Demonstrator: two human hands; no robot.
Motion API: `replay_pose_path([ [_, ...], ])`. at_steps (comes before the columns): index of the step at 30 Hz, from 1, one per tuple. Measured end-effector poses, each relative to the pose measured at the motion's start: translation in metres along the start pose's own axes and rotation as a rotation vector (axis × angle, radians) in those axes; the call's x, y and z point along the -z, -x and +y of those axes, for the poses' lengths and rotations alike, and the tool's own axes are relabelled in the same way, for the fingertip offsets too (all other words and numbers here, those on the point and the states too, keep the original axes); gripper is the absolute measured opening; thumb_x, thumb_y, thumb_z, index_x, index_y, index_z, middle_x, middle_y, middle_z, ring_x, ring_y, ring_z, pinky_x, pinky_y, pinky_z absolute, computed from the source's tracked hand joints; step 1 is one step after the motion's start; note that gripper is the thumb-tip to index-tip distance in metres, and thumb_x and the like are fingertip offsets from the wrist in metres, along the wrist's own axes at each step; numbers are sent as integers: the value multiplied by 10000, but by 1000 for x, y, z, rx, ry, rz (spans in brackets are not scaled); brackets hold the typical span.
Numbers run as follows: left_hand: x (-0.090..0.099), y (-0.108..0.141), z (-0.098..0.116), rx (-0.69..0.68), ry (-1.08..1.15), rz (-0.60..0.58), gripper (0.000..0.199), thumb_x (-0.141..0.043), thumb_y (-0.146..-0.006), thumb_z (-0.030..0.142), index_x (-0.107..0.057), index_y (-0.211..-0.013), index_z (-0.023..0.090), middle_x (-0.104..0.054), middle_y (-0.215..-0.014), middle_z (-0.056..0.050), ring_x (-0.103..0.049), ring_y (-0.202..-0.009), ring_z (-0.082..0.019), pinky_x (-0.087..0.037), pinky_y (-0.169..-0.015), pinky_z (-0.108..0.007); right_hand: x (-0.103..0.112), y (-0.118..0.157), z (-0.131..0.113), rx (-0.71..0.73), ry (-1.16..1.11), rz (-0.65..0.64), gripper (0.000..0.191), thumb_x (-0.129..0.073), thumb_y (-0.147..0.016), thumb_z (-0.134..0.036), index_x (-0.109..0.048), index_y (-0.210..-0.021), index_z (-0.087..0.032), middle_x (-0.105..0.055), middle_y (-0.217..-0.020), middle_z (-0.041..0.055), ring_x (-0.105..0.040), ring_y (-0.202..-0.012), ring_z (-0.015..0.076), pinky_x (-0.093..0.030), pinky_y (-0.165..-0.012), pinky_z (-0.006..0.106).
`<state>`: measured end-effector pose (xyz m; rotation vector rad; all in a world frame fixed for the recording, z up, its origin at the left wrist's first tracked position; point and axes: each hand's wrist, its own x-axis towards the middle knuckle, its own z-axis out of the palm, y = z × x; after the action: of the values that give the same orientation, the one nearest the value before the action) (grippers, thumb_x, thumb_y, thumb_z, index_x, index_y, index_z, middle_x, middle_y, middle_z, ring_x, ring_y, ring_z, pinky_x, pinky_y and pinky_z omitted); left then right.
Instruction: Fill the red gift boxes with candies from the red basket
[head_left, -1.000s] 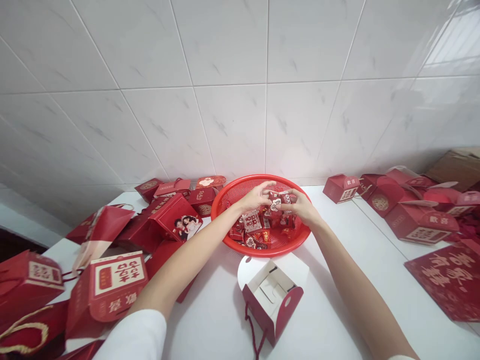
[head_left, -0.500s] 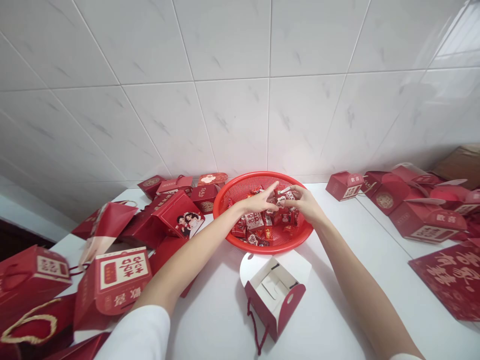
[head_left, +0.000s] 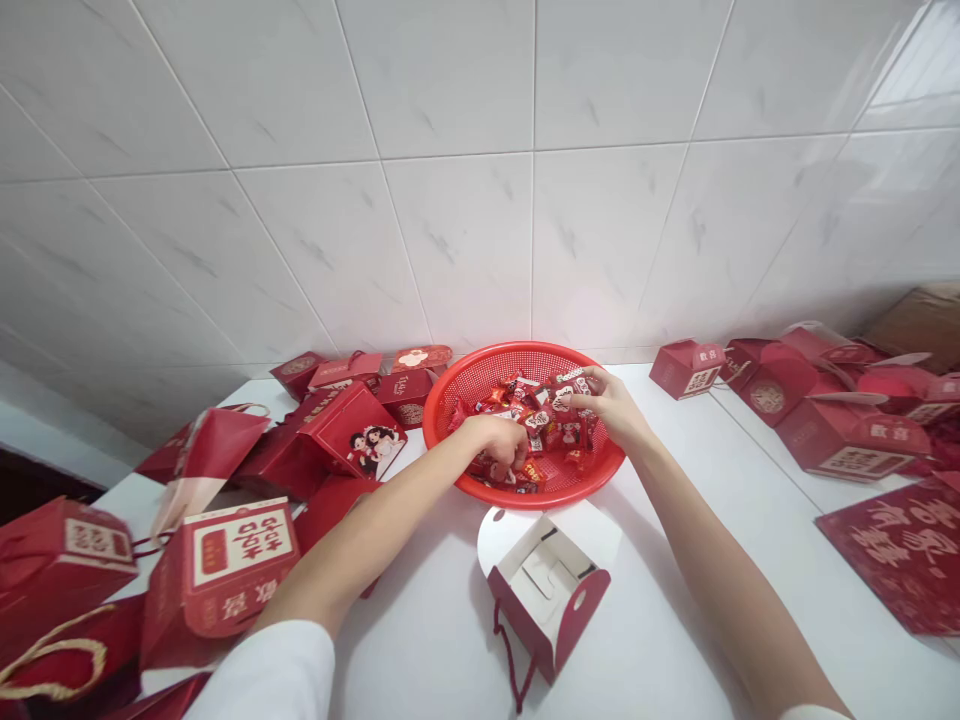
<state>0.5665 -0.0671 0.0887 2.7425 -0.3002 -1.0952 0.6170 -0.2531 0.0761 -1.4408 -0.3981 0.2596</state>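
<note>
A red plastic basket [head_left: 525,496] with mesh sides holds a pile of wrapped candies [head_left: 551,437] in red and white wrappers. My left hand [head_left: 501,445] is inside its near left part, fingers curled down among the wrappers; what they pinch is hidden. Over the basket's right side, my right hand [head_left: 616,405] has its thumb and fingers closed around a few wrapped candies [head_left: 571,390]. Directly in front of the basket stands an open gift box [head_left: 551,590], red outside and white inside, its flaps spread and a dark red cord handle hanging at the front.
Red gift boxes [head_left: 225,560] are heaped on the left, several with rope handles. More closed boxes [head_left: 847,430] stand at the right, with a flat red printed piece [head_left: 896,550] before them. A tiled wall [head_left: 480,240] rises behind the white table [head_left: 420,630].
My left hand has gone from spread fingers near the basket's middle down to its near left, and its fingers have curled into the candies. The right hand stays nearly where it was.
</note>
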Motion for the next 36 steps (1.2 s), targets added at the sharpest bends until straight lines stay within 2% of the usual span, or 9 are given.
replay_pose_path([
  [7,5,4,-10,204,-124,440,352,-612,-734,95,-755,-1036,207,-744,-1088,-125,-692,-996,-286,-514,-811,-310,-1,1,-2,15,-33,-15,403,-833,-546,-254,-638,-899,-226,-733,-890,6,-677,-869,228,-527,-824,381],
  [11,10,-2,-23,152,-19,672,389,-598,-777,131,-703,-1141,219,-724,-1142,-98,-670,-1044,-256,-500,-820,-285,-1,1,-4,42,-12,-50,356,-826,-567,-255,-663,-882,-217,-736,-910,16,-671,-918,237,-511,-865,384],
  [14,12,-1,-30,64,64,819,279,-611,-770,162,-726,-1024,183,-738,-1066,-87,-671,-989,-237,-484,-789,-270,1,0,-4,38,-25,-58,375,-831,-562,-259,-663,-895,-221,-733,-900,6,-664,-927,235,-503,-868,379],
  [16,10,4,-34,26,132,720,182,-602,-765,182,-738,-887,171,-751,-915,-62,-680,-862,-212,-471,-717,-258,1,-1,-4,37,-34,-59,381,-831,-555,-257,-662,-895,-223,-727,-884,0,-660,-917,230,-498,-862,375],
  [18,3,11,-37,32,172,502,113,-629,-733,210,-729,-771,174,-732,-767,-32,-665,-746,-193,-448,-645,-248,2,-1,-4,39,-28,-60,369,-830,-547,-251,-659,-873,-221,-717,-861,-6,-653,-900,222,-493,-853,367],
  [21,-11,19,-42,75,105,270,155,-730,-632,279,-728,-755,186,-714,-739,-21,-635,-703,-199,-419,-599,-253,2,-1,-3,33,-14,-65,360,-826,-543,-242,-652,-858,-217,-705,-844,-11,-643,-867,209,-494,-826,354],
  [25,-21,20,-41,67,-24,262,433,-807,-527,357,-748,-927,200,-733,-896,-57,-640,-793,-243,-438,-647,-271,2,0,-3,12,-1,-79,367,-821,-541,-230,-642,-862,-218,-699,-820,-17,-642,-828,197,-504,-780,340],
  [29,-20,17,-40,63,-42,225,615,-815,-525,378,-726,-1108,206,-731,-1024,-85,-649,-872,-262,-455,-682,-271,2,2,-6,-4,-24,-111,391,-825,-515,-212,-624,-851,-225,-695,-809,-25,-652,-822,198,-520,-743,331],
  [36,-22,17,-35,-121,130,57,378,-781,-615,335,-770,-982,244,-717,-825,10,-625,-714,-167,-430,-596,-209,1,5,-8,-29,-33,-140,426,-825,-511,-230,-616,-882,-234,-698,-839,-10,-652,-797,208,-542,-697,348],
])
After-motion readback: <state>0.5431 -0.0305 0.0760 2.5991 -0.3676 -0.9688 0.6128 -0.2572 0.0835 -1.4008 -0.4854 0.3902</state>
